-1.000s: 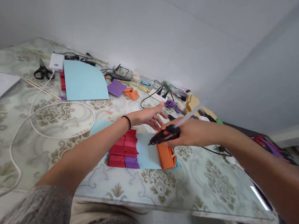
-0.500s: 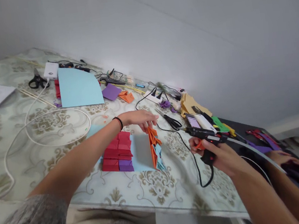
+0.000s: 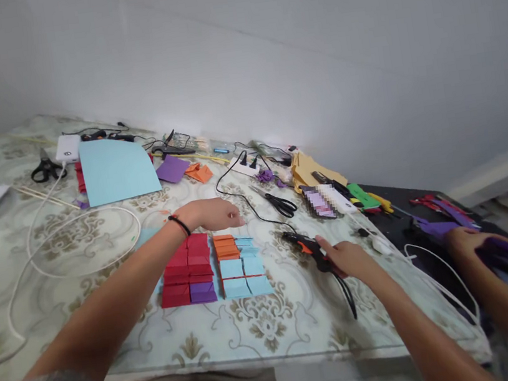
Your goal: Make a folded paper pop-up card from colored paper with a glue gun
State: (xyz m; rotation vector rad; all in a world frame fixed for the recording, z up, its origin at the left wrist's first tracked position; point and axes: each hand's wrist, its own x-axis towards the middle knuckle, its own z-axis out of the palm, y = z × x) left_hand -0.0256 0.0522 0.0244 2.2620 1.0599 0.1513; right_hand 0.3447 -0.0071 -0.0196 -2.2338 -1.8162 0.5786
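Glue gun (image 3: 310, 249) — in right hand (image 3: 346, 257)

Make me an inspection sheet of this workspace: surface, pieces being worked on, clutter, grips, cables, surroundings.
Surface: table with a pale, floral-patterned top.
Work pieces: red folded-paper block with one purple section, beside a light blue and orange folded-paper block; glue gun to their right.
Clutter: scissors beyond the glue gun; light blue sheet, purple paper square farther back.
Grips: right hand holds the glue gun; left hand, fingers curled, whether holding anything unclear.
Cables: white cable looped at left; black cable curving toward the glue gun.
Surroundings: wall behind; another person's hand at right.
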